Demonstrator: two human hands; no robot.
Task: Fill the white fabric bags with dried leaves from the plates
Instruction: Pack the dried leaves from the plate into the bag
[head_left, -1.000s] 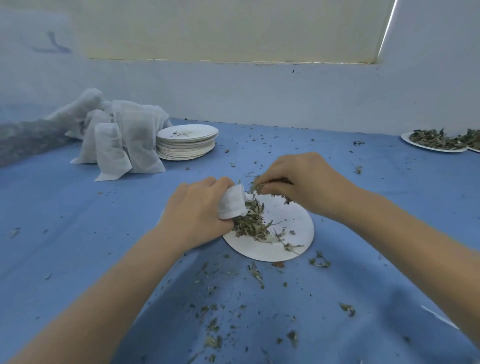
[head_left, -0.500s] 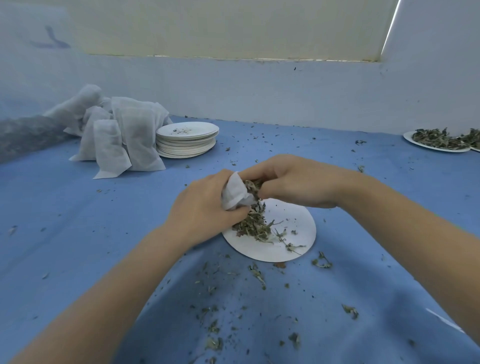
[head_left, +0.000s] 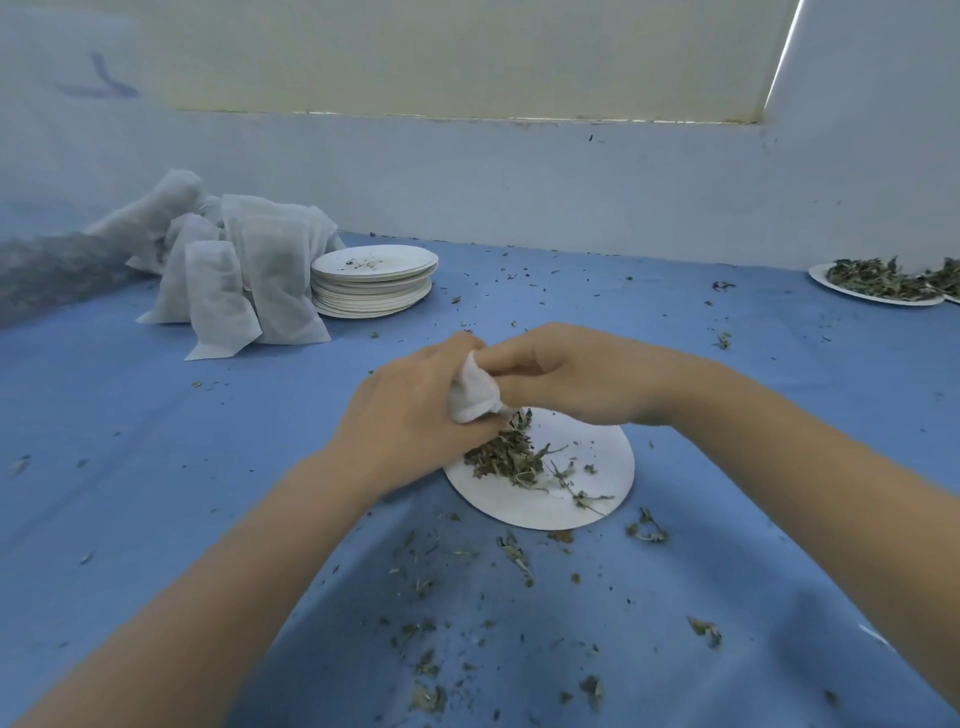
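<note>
Bag (head_left: 471, 397) mostly hidden between hands; contents not visible. Left hand (head_left: 410, 415) grip curled round bag above plate (head_left: 597, 499). Right hand (head_left: 566, 376) fingertips pinching bag mouth.

The tabletop (head_left: 156, 467) is plain blue, speckled with green-brown crumbs. At centre a white plate (head_left: 597, 493) carries dull green dried leaves (head_left: 506, 457). White bags (head_left: 249, 280) and a cream-white plate stack (head_left: 371, 283) sit at ten o'clock; a white bag (head_left: 470, 397) shows between the hands.

bag (head_left: 470, 397): white matt cloth | plate (head_left: 597, 499): matt white paper | table cover (head_left: 156, 441): blue matt cloth
</note>
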